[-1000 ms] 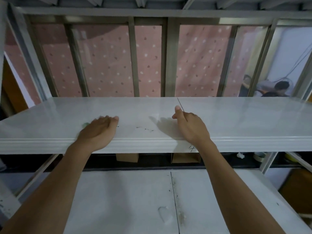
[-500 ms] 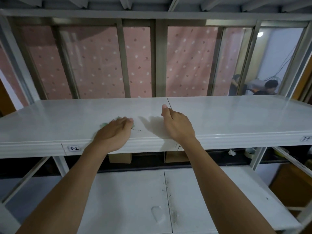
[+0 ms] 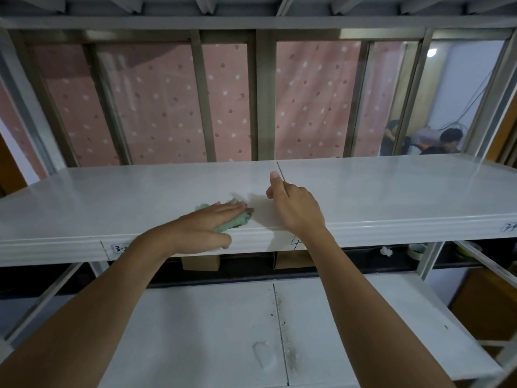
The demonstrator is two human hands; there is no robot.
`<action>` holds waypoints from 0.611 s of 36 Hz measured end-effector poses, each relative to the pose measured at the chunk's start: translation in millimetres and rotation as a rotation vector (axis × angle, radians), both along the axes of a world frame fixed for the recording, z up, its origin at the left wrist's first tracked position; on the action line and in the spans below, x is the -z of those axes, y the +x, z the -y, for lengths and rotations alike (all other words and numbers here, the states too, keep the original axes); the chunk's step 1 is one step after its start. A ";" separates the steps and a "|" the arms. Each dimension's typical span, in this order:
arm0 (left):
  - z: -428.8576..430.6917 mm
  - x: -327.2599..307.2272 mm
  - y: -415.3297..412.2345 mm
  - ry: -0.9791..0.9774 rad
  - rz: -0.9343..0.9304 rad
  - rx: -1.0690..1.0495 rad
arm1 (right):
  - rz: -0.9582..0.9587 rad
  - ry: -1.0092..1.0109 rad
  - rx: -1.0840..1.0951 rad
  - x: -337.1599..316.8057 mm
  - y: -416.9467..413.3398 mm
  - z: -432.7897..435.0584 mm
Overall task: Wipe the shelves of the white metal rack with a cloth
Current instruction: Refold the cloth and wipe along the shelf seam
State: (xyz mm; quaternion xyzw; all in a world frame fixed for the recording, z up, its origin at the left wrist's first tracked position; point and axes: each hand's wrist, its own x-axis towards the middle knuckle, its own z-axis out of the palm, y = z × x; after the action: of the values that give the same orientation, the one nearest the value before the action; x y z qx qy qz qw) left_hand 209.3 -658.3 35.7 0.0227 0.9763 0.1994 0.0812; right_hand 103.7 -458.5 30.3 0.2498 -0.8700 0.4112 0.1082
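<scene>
A white metal rack fills the view. Its upper shelf (image 3: 377, 191) runs across the middle, with a seam at the centre. My left hand (image 3: 204, 228) lies flat near the shelf's front edge and presses a green cloth (image 3: 236, 219) onto the surface; the cloth pokes out beyond the fingers. My right hand (image 3: 296, 208) rests on the shelf just right of the cloth, beside the seam, fingers loosely curled with nothing in them. The lower shelf (image 3: 209, 331) below shows dirt specks along its own seam.
Another shelf's underside (image 3: 251, 9) hangs overhead. Behind the rack are window bars and a pink dotted curtain (image 3: 156, 107). Two cardboard boxes (image 3: 200, 261) and a tape roll (image 3: 416, 249) sit under the upper shelf. People sit behind the glass at the far right (image 3: 444, 141).
My left hand has slid the green cloth rightward along the upper shelf, toward my right hand, passing over the dark marks there. My right hand has stayed by the seam.
</scene>
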 end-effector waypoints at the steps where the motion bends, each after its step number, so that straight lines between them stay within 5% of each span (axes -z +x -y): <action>1: 0.8 -1.0 0.0 0.005 0.009 0.027 | 0.015 -0.011 -0.002 -0.3 -0.3 -0.3; 8: 6.4 4.7 -5.8 -0.143 -0.011 0.091 | 0.022 -0.027 -0.015 -1.6 -2.2 -0.1; 22: -4.2 14.2 20.6 -0.031 -0.197 0.245 | 0.041 -0.030 0.006 0.9 -10.6 3.2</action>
State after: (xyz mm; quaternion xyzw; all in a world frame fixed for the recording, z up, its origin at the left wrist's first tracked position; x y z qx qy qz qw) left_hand 229.9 -654.1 21.5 0.1599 0.9724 0.1698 0.0090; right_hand 93.1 -461.7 29.4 0.2370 -0.8665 0.4289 0.0952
